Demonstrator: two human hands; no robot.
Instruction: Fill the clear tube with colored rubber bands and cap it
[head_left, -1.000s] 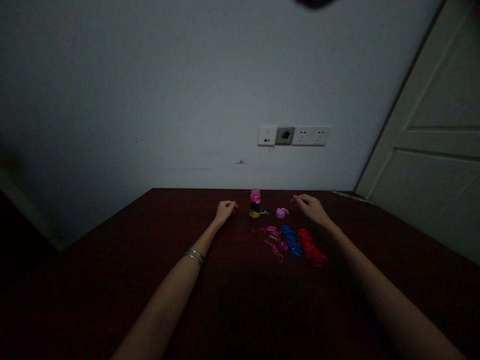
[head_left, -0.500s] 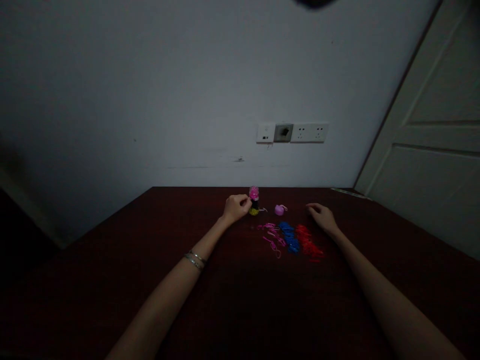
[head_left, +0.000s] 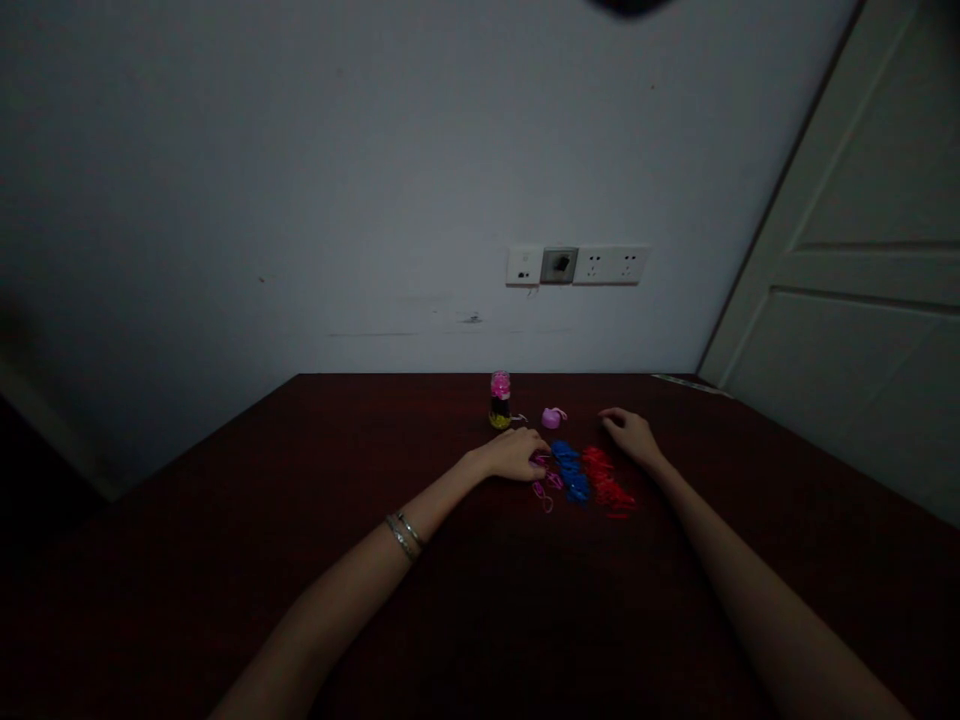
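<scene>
My left hand [head_left: 517, 455] lies over the pink rubber bands [head_left: 553, 480]. Its fingers are apart, reaching among the bands and covering part of the pile. Just right of its fingertips is a pile of blue rubber bands [head_left: 572, 472], then a pile of red ones [head_left: 606, 482]. Behind the left hand stands a clear jar [head_left: 500, 400] with layers of pink, black and yellow inside. A purple lid [head_left: 551, 419] with a loop rests to the right of the jar. My right hand [head_left: 630, 433] rests on the table beyond the red pile, its fingers loosely apart and holding nothing.
The dark red-brown table [head_left: 450, 600] runs back to a grey-white wall [head_left: 375, 200] with power sockets [head_left: 611, 265]. A pale panelled door [head_left: 862, 300] stands at the right. A small whitish strip [head_left: 519, 418] lies beside the jar.
My left hand has moved from beside the jar, right and toward me, onto the pink bands; its fingers have opened out. The view has shifted slightly. My right hand stays resting.
</scene>
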